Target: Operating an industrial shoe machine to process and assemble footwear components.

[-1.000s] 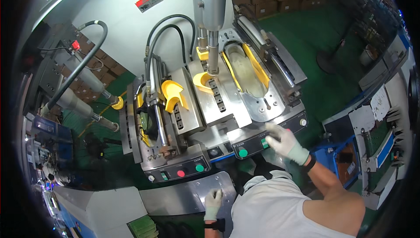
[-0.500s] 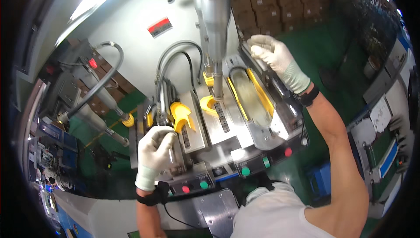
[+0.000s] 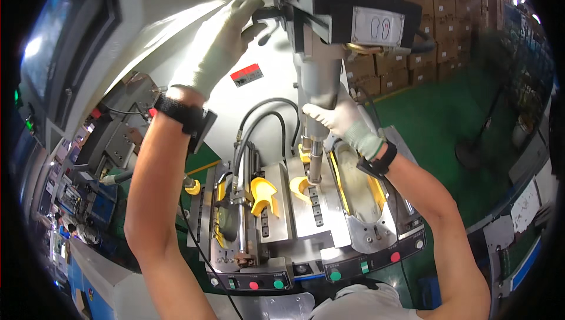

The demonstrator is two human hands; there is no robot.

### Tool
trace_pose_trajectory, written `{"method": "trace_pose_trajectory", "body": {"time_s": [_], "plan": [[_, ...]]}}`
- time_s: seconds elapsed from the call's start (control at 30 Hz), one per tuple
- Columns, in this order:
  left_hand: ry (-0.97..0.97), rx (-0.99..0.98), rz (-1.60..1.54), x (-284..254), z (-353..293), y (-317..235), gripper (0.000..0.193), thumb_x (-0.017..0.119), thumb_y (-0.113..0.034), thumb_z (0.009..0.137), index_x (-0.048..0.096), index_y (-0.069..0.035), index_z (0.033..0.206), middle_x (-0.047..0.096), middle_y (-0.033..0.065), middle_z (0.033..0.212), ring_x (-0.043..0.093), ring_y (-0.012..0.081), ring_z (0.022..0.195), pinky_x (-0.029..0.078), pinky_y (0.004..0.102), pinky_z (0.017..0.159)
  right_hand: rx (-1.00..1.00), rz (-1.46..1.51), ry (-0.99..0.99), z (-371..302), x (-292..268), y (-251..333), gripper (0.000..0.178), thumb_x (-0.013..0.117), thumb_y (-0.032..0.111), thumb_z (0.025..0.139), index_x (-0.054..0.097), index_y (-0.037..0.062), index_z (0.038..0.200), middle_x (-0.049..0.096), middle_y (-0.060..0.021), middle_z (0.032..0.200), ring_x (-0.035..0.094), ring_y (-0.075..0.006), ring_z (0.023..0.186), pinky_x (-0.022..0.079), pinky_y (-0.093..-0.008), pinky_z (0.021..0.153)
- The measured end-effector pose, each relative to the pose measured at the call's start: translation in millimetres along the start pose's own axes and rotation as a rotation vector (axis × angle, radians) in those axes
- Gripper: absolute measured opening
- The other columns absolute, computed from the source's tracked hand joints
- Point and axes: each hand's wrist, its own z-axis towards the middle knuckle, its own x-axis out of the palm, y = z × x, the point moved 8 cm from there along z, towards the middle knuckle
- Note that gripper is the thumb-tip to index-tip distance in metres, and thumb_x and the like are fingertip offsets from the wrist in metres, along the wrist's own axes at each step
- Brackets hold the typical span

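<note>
My left hand (image 3: 220,40), in a white glove, is raised at the upper left. Its fingers bend over the end of a black bar (image 3: 269,14) that juts from the machine head (image 3: 359,20). My right hand (image 3: 347,124), also gloved, is at the grey metal column (image 3: 319,75) under that head. Its thumb lies across the column's front, and the other fingers are partly hidden behind it. Below the column are a yellow curved pad (image 3: 300,189) and a larger yellow forked pad (image 3: 264,196), both on metal plates. I wear black bands on both wrists.
On the right of the bench sits a yellow-edged oval mould (image 3: 360,187). A metal cylinder (image 3: 242,226) stands at the left. Along the front edge runs a control panel (image 3: 376,261) with red and green buttons. Black hoses (image 3: 268,101) arch behind; stacked cartons (image 3: 435,25) stand farther back.
My left hand has risen from beside the forked pad to the black bar. My right hand has moved left from beside the oval mould to the column. The view has tilted upward.
</note>
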Motion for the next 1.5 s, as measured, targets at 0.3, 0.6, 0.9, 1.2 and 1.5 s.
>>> {"method": "trace_pose_trajectory", "body": {"time_s": [0.3, 0.6, 0.9, 1.2, 1.5], "plan": [[0.200, 0.093, 0.051, 32.2, 16.5, 7.7, 0.014, 0.055, -0.003, 0.097, 0.063, 0.001, 0.108, 0.063, 0.0162, 0.094, 0.064, 0.0279, 0.088, 0.054, 0.0356, 0.083, -0.107, 0.094, 0.017, 19.5, -1.4, -1.6, 0.059, 0.088, 0.034, 0.082, 0.059, -0.0008, 0.120, 0.073, -0.0141, 0.106, 0.070, -0.0219, 0.096, 0.056, -0.0346, 0.087], [0.167, 0.019, -0.157, -49.3, -115.7, 10.8, 0.021, 0.063, -0.010, 0.095, 0.065, -0.007, 0.116, 0.068, 0.0164, 0.106, 0.066, 0.0297, 0.100, 0.053, 0.0365, 0.089, -0.044, 0.196, 0.122, -20.1, 12.2, 17.8, 0.036, 0.083, 0.020, 0.088, 0.065, -0.0011, 0.110, 0.074, -0.0066, 0.099, 0.070, -0.0134, 0.088, 0.057, -0.0301, 0.079], [0.003, -0.526, -0.249, -9.4, -315.3, -164.3, 0.031, 0.071, -0.024, 0.089, 0.060, -0.008, 0.113, 0.065, 0.0145, 0.098, 0.066, 0.0371, 0.096, 0.054, 0.0486, 0.083, -0.282, 0.122, 0.014, -205.6, 12.5, 30.4, 0.059, 0.048, 0.006, 0.103, 0.026, -0.0075, 0.157, 0.036, -0.0245, 0.161, 0.040, -0.0357, 0.148, 0.033, -0.0476, 0.123], [0.162, -2.244, -0.200, -142.7, -783.6, -627.5, 0.041, 0.059, -0.027, 0.100, 0.060, -0.003, 0.134, 0.068, 0.0208, 0.124, 0.064, 0.0388, 0.116, 0.051, 0.0441, 0.100, 0.249, -0.125, 1.302, -534.2, 151.7, -85.9, 0.075, 0.068, 0.009, 0.094, 0.031, -0.0030, 0.157, 0.041, -0.0241, 0.159, 0.045, -0.0358, 0.145, 0.040, -0.0440, 0.116], [-0.092, -2.692, 1.222, -476.8, -909.6, -917.5, 0.072, 0.073, -0.038, 0.091, 0.047, 0.002, 0.144, 0.060, 0.0294, 0.127, 0.059, 0.0461, 0.121, 0.049, 0.0497, 0.101, 0.240, -0.519, 1.447, -635.4, 175.0, -84.9, 0.068, 0.068, 0.013, 0.097, 0.035, -0.0071, 0.154, 0.046, -0.0271, 0.154, 0.049, -0.0334, 0.142, 0.044, -0.0391, 0.111]]}}
